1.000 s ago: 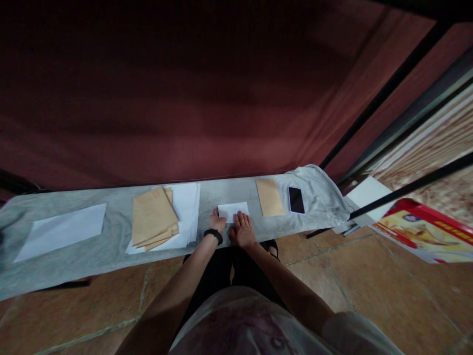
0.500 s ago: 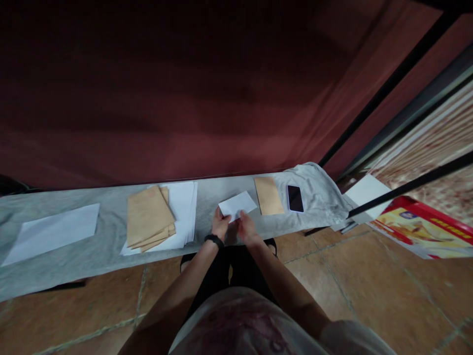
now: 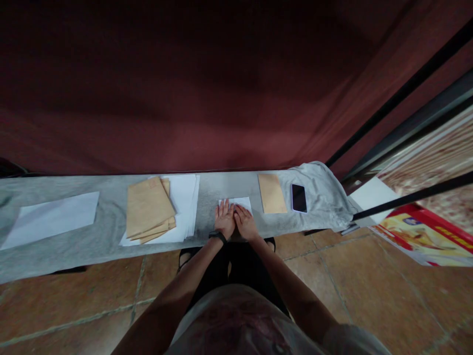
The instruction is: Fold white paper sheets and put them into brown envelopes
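Note:
A folded sheet of white paper [image 3: 242, 201] lies on the grey cloth in front of me, mostly covered by my hands. My left hand [image 3: 224, 218], with a dark band at the wrist, rests flat on its left part, fingers stretched forward. Close beside it, my right hand [image 3: 245, 222] presses on the right part, fingers extended and slanting left. To the right lies a brown envelope [image 3: 272, 194], apart from my hands. Left of them, several brown envelopes [image 3: 150, 207] are piled on a stack of white sheets [image 3: 187, 204].
A phone [image 3: 299, 198] lies right of the single envelope. One white sheet [image 3: 51, 218] is at the far left. The grey cloth [image 3: 111, 197] covers the narrow table up to a dark red wall [image 3: 207, 143]. A red and yellow box [image 3: 424, 231] and black bars [image 3: 410, 197] stand at right.
The folded paper has gone from being held up between my fingers to lying flat on the cloth. Both my hands have flattened onto it. The view has shifted slightly.

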`<action>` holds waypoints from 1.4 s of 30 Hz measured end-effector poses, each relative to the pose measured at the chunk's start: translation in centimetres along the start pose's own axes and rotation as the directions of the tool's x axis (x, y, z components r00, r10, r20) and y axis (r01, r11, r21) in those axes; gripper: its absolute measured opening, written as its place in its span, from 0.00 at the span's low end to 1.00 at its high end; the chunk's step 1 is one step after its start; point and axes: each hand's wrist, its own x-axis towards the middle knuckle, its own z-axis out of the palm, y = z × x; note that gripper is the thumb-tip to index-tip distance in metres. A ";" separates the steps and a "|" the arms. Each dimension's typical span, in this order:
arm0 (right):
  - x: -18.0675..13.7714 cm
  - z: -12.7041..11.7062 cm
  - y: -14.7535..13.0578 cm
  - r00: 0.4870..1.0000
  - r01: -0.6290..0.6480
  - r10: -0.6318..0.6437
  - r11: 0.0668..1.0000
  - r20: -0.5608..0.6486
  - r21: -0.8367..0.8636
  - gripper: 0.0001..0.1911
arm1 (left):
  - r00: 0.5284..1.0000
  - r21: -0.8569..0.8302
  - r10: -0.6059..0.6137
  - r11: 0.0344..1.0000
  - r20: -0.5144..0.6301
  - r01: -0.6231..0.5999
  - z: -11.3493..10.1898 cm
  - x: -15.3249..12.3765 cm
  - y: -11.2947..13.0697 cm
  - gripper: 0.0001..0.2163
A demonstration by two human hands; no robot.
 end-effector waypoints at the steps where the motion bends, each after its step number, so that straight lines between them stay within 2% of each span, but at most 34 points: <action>1: 0.2 0.1 0.1 0.999 0.045 -0.043 0.993 0.027 -0.112 0.26 | 0.999 0.008 0.031 0.999 0.044 -0.032 0.4 0.1 0.0 0.26; 4: 0.6 0.6 0.5 0.995 0.086 -0.067 0.949 0.073 -0.304 0.26 | 0.992 0.044 0.069 0.996 0.106 -0.074 1.1 0.3 -0.4 0.28; 7: 0.6 0.9 1.2 0.996 0.086 -0.070 0.923 0.057 -0.374 0.27 | 0.991 0.066 0.119 0.990 0.068 -0.124 1.0 0.0 -1.2 0.28; 10: 0.6 1.0 1.8 0.997 0.078 -0.075 0.917 0.022 -0.391 0.28 | 0.992 0.057 0.121 0.991 0.030 -0.123 0.6 -0.5 -1.9 0.30; 14: 0.4 0.8 2.4 0.997 0.050 -0.067 0.915 -0.028 -0.399 0.30 | 0.997 0.068 0.065 0.995 0.030 -0.067 0.3 -1.0 -2.6 0.32; 22: 0.3 0.4 3.0 0.988 -0.057 0.001 0.931 -0.155 -0.360 0.30 | 0.998 0.097 0.066 0.993 0.019 -0.068 -0.8 -2.3 -3.7 0.29; 25: 1.0 0.4 2.1 0.996 -0.021 -0.013 0.931 -0.090 -0.363 0.29 | 0.978 0.095 0.201 0.974 0.052 -0.205 -1.5 -3.2 -3.9 0.26; 27: 1.4 0.7 1.1 0.992 0.125 -0.115 0.932 0.049 -0.341 0.28 | 0.951 0.076 0.296 0.950 0.093 -0.303 -1.8 -3.9 -4.0 0.26; 29: 1.7 1.1 0.2 0.956 0.277 -0.231 0.912 0.181 -0.301 0.27 | 0.936 0.063 0.333 0.938 0.118 -0.341 -1.9 -4.4 -4.1 0.26; 31: 1.9 1.7 -0.6 0.932 0.339 -0.277 0.896 0.234 -0.287 0.26 | 0.934 0.062 0.333 0.937 0.132 -0.343 -1.9 -4.6 -4.2 0.26; 36: 3.0 2.6 -0.7 0.960 0.260 -0.207 0.907 0.189 -0.330 0.26 | 0.926 0.063 0.348 0.931 0.147 -0.360 -1.7 -4.5 -4.5 0.28; 42: 3.5 2.1 0.7 0.982 0.180 -0.149 0.915 0.112 -0.362 0.28 | 0.917 0.072 0.379 0.918 0.122 -0.389 -1.9 -5.0 -4.9 0.30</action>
